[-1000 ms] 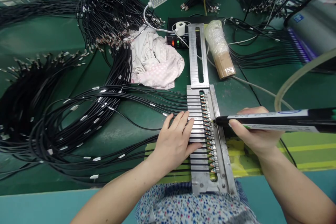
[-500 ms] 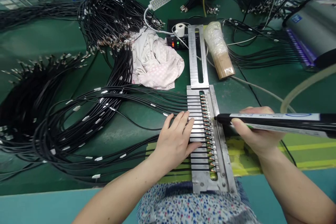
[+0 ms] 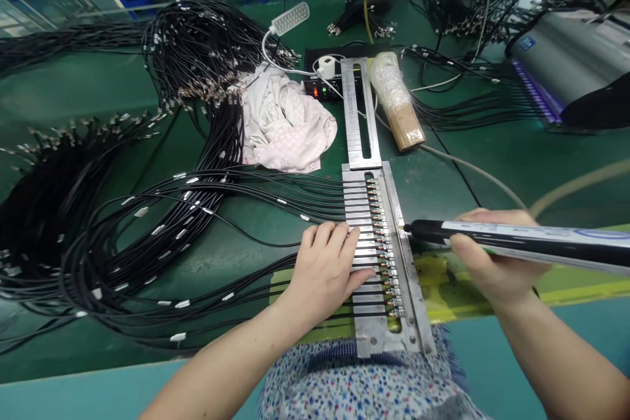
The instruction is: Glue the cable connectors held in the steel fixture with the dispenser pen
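Bundled cables [image 3: 207, 46] and a metal jig [image 3: 405, 269] show a workshop.

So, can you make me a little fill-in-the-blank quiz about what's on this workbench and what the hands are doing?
1. The right hand holds a marker whose tip end is coloured ____.
2. The left hand lies palm ____ over the metal fixture.
3. In the picture, the crumpled cloth lies to the ____ of the fixture.
4. The tabletop is coloured ____.

Missing words: black; down; left; green.

Black cables [image 3: 209, 138], white tags [image 3: 178, 336]; silver fixture [image 3: 411, 289]; black-and-white marker [image 3: 516, 239]; green table [image 3: 98, 88]; pink-patterned pale cloth [image 3: 288, 121]; white garment [image 3: 369, 387] flecked blue and red
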Demonstrator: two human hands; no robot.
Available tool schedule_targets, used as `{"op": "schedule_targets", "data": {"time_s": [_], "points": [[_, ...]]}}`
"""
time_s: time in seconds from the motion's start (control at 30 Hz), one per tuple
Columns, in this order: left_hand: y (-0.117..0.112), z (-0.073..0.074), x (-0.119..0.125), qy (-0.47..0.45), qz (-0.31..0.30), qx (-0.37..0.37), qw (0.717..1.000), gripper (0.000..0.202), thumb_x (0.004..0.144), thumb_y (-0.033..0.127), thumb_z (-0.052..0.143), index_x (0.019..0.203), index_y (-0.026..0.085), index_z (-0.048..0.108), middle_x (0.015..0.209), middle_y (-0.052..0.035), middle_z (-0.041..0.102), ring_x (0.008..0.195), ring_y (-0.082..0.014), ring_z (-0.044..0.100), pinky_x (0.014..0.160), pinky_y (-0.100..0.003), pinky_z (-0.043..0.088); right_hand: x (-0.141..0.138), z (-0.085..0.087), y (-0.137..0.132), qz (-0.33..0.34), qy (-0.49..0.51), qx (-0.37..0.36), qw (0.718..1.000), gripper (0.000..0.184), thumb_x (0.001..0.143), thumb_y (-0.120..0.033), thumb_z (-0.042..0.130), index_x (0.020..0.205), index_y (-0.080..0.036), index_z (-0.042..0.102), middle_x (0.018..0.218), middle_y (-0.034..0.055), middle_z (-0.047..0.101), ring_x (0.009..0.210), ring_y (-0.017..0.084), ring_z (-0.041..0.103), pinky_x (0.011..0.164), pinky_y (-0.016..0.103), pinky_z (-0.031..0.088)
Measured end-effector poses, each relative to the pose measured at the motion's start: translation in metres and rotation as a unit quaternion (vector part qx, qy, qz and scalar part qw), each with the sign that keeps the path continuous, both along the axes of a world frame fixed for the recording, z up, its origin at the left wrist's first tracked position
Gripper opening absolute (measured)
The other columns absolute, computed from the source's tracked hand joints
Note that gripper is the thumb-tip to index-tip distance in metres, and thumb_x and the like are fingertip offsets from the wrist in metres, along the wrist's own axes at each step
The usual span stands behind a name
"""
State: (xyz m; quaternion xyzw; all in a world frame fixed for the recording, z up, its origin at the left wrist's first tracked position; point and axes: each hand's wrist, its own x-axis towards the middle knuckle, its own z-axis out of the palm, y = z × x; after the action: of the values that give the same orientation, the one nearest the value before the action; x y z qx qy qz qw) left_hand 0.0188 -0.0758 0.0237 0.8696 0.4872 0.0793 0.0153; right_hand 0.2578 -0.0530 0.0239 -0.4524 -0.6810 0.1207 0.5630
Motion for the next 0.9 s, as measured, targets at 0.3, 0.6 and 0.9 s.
{"op": "schedule_targets", "data": {"time_s": [0.3,0.6,0.9], "points": [[-0.001,0.000,0.001,0.020,-0.004,-0.013,1.000,0.052,0.088,0.051,0.045,0.125,0.016,0.049,0.115,-0.0113,0.054,0.100,-0.0279,0.045,0.078,-0.040,0.037,-0.007,-0.023,0.000,-0.003,-0.073,0.037,0.997,0.022,0.067,-0.017,0.071,0.082,-0.026,0.057,0.072,-0.0004,0.060,0.063,0.019,0.059,0.055,0.035,0.051],[-0.001,-0.001,0.001,0.016,-0.002,-0.022,1.000,0.053,0.087,0.053,0.045,0.125,0.015,0.049,0.115,-0.0116,0.054,0.100,-0.0279,0.044,0.077,-0.040,0.036,-0.007,-0.024,0.002,-0.014,-0.091,0.022,0.995,0.021,0.067,-0.018,0.072,0.081,-0.027,0.058,0.072,-0.0002,0.061,0.063,0.019,0.058,0.055,0.035,0.049],[-0.001,-0.001,0.000,0.011,-0.002,-0.021,1.000,0.053,0.086,0.052,0.047,0.125,0.016,0.049,0.114,-0.0121,0.054,0.101,-0.0280,0.045,0.078,-0.040,0.037,-0.009,-0.023,-0.001,-0.018,-0.082,0.024,0.996,0.020,0.068,-0.019,0.071,0.075,-0.028,0.055,0.066,-0.0010,0.060,0.060,0.020,0.057,0.054,0.038,0.048]]}}
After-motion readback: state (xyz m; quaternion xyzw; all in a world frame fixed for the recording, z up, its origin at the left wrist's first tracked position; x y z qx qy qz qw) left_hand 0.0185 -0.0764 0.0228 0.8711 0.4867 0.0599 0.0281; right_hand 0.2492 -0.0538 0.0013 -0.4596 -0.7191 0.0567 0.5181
